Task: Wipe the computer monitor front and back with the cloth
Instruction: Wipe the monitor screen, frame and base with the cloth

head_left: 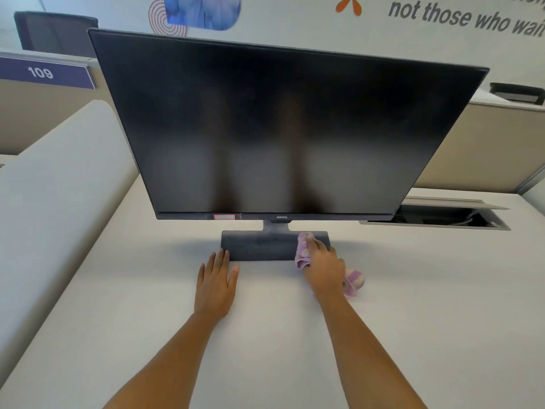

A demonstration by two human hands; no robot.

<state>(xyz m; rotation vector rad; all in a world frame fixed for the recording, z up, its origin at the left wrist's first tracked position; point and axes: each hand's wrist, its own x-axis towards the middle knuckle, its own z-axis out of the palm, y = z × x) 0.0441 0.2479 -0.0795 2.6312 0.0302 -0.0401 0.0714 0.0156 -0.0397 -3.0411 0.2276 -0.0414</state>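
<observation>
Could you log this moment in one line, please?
right hand holds cloth on base | left hand flat on desk | monitor upright

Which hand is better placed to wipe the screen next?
Right. The right hand holds the cloth on the base, just under the screen. The left hand lies flat and bare on the desk by the base's left corner.

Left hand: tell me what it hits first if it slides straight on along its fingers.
The flat dark rectangular monitor stand base, near its front left corner; the left hand's fingertips seem almost touching it.
</observation>
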